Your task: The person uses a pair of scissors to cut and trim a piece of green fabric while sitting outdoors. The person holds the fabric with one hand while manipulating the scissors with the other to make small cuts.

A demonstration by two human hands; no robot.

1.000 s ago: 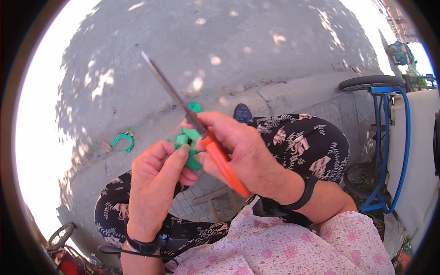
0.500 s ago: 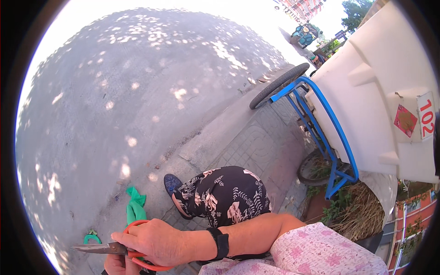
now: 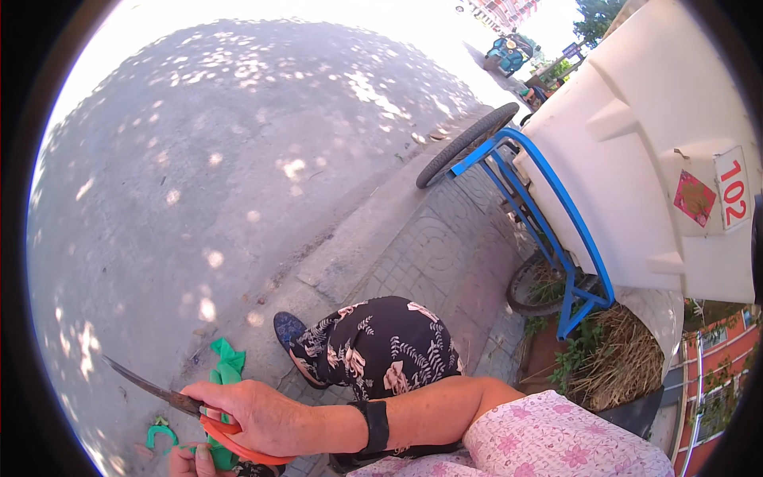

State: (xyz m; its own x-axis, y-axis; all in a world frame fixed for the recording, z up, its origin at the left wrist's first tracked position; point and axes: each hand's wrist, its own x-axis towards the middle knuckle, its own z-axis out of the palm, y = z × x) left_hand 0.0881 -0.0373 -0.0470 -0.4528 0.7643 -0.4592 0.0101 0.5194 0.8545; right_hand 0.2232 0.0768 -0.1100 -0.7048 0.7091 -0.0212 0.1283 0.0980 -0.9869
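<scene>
My right hand, with a black band on its wrist, is closed around the orange-red handles of a pair of scissors. The dark metal blades point to the upper left, over the pavement. Just below it, at the lower edge, my left hand pinches some green cloth, partly hidden behind the scissor handles. More green cloth shows beyond my right hand; whether the two parts join is hidden. A curved green strip lies on the ground to the left.
My knee in dark flowered trousers and a blue shoe are beside my right arm. On the right stands a blue-framed cart with a large white bin and wheels. Dry straw and plants lie below it. A vehicle stands far off.
The scissors have swung so their blades point more upward. My right hand has shifted slightly left and down. More green cloth now shows at my left hand.
</scene>
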